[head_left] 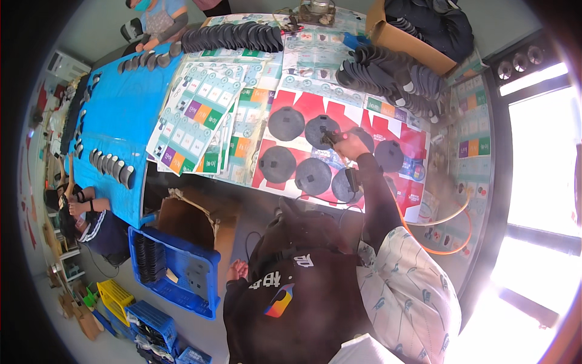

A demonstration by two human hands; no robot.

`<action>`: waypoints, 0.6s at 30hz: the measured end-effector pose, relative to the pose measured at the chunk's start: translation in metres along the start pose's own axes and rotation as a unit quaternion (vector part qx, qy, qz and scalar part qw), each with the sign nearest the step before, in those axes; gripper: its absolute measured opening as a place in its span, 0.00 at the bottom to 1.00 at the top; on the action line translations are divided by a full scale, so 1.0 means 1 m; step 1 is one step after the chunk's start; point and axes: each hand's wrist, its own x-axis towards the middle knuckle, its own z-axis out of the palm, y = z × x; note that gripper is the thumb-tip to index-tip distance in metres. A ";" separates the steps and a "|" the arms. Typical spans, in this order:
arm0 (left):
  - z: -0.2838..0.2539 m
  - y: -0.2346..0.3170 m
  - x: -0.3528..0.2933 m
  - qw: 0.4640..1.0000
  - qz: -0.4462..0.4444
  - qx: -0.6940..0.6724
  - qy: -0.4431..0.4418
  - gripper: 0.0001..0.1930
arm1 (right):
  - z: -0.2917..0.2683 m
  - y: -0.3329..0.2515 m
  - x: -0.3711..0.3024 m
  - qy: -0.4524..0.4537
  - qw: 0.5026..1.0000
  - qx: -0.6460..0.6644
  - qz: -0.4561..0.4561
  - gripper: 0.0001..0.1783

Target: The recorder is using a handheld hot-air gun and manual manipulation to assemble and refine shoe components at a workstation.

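Note:
Several round dark grey discs [286,123] with small square marks lie in rows on a red and white printed sheet [290,97] on the table. My right hand [350,146] is closed on a dark handheld tool [330,137] with a bit of red on it. Its tip is over a disc [317,125] in the far row; the exact kind of tool is hard to make out. Below the wrist, a dark piece [353,178] overlaps a near disc [341,188]. My left hand [238,270] hangs low beside my body, fingers loosely bent and apart, no object visible in it.
Stacked dark curved pads [233,37] line the far edge, with more piled at right [394,76] beside a cardboard box [379,33]. Printed sheets [194,115] lie left. Two people work around the blue tabletop [130,91]. An orange hose [445,250] loops at right; a blue crate [206,285] stands lower left.

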 end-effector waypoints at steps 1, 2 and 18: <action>-0.001 0.003 0.000 1.000 0.001 0.011 0.000 0.21 | -0.001 0.000 0.003 -0.002 0.998 -0.039 -0.054 0.13; -0.002 0.003 0.001 0.999 0.001 0.033 0.015 0.21 | 0.000 0.003 0.005 0.049 0.998 -0.005 -0.035 0.15; -0.011 -0.022 0.031 0.994 0.040 0.071 -0.071 0.15 | 0.038 0.035 -0.021 0.212 0.945 0.223 0.109 0.18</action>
